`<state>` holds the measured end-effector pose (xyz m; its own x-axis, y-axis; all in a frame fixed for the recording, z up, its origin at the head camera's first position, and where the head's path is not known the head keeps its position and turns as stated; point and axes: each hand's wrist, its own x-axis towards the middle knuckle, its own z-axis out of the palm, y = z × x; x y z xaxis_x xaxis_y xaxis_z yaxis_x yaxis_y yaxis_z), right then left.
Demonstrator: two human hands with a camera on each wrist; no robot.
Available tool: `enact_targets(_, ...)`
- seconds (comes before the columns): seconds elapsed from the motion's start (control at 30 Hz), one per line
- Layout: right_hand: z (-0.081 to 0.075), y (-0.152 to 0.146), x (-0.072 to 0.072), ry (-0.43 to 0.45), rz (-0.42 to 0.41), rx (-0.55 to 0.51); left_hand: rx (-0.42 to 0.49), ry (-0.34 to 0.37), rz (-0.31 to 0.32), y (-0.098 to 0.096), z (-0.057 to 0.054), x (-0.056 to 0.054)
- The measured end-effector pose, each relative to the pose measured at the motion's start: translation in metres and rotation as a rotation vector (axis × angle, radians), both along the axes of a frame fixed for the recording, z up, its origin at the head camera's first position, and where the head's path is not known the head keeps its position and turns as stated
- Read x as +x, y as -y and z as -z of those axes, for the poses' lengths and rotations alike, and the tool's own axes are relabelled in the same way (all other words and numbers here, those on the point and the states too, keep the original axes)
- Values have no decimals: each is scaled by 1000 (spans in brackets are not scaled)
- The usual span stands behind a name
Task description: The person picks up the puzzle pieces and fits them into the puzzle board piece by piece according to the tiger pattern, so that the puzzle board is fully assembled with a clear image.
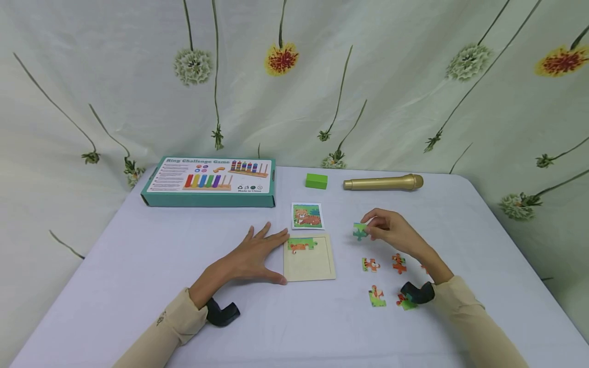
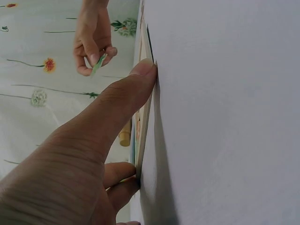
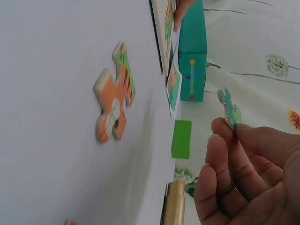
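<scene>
Between thumb and fingertips, my right hand (image 1: 391,231) pinches a green puzzle piece (image 1: 360,231), raised above the table in the right wrist view. My left hand (image 1: 257,254) lies spread, touching the left side of a pale wooden puzzle board (image 1: 309,267). Its thumb (image 2: 136,84) rests against the board's near edge. Joined green and orange puzzle pieces (image 1: 301,245) fill the top left of the board. Loose tiger-patterned pieces lie right of it, among them an orange piece (image 1: 370,265), a striped piece (image 1: 399,263) and a green-edged piece (image 1: 377,297).
Just behind the board lies a tiger picture card (image 1: 308,216). A teal Ring Challenge Game box (image 1: 209,182) stands at the back left. Farther right are a green block (image 1: 316,181) and a gold microphone (image 1: 383,182). A flowered cloth (image 1: 395,76) hangs behind the table.
</scene>
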<state>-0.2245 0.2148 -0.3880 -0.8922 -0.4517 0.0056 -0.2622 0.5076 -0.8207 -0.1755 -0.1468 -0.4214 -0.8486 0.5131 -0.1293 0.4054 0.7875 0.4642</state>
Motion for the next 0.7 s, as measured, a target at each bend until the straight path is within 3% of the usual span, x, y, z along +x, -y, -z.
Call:
enact_targets(0.4, 9, 42, -8, 120, -106, -77, -7, 1, -1, 1, 1, 0)
enact_targets(0.7, 12, 59, -9, 115, -133, -83, -6, -1, -3, 1, 2, 0)
